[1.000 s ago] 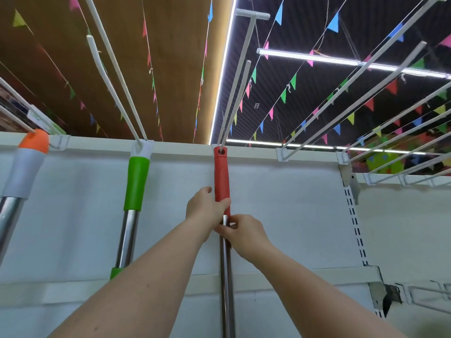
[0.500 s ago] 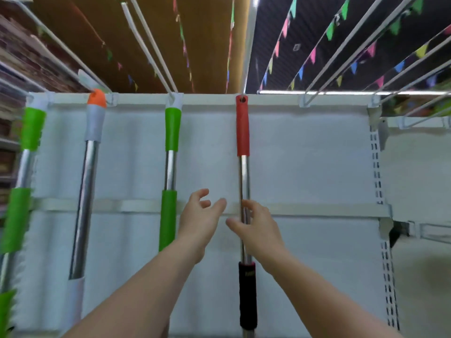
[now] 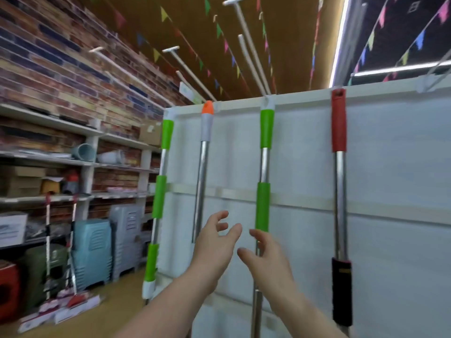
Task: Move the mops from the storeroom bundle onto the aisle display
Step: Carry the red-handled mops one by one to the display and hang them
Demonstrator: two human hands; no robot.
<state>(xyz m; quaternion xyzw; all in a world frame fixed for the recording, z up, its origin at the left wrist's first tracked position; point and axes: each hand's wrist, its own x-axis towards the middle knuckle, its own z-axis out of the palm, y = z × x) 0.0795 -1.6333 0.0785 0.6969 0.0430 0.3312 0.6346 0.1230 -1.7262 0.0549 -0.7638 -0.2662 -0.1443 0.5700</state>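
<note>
A big white board [image 3: 390, 167] stands in front of me, and four mops hang on it from the top edge. Its left edge stops by the far-left green mop [image 3: 159, 198]. Past that edge the floor [image 3: 117, 311] is open, and it runs back to the shelves [image 3: 73, 162] on the brick wall [image 3: 61, 57].

Long white hooks [image 3: 253, 52] stick out over my head from the top of the board. Little flags [image 3: 166, 14] hang from the brown ceiling.

On the board, from left to right, I see the far-left green mop, a mop with an orange tip [image 3: 203, 152], a second green mop [image 3: 264, 172] and a red mop [image 3: 339, 172]. The red mop hangs from its top end at the top edge, with a black grip lower down. There is bare board between each pole.

Down on the floor to the left, two more mops [image 3: 63, 306] lean by the shelves, next to blue stools [image 3: 91, 252]. It is blurry there, so I think their flat heads rest on the floor.

My left hand [image 3: 212, 245] is up in front of the board, between the orange-tip pole and the second green mop. Its fingers are spread and a bit bent, and it holds nothing. My right hand [image 3: 266, 262] is just beside it, in front of the second green mop's pole. Its fingers are loose and apart too. It holds nothing, and I cannot tell if it touches the pole.
</note>
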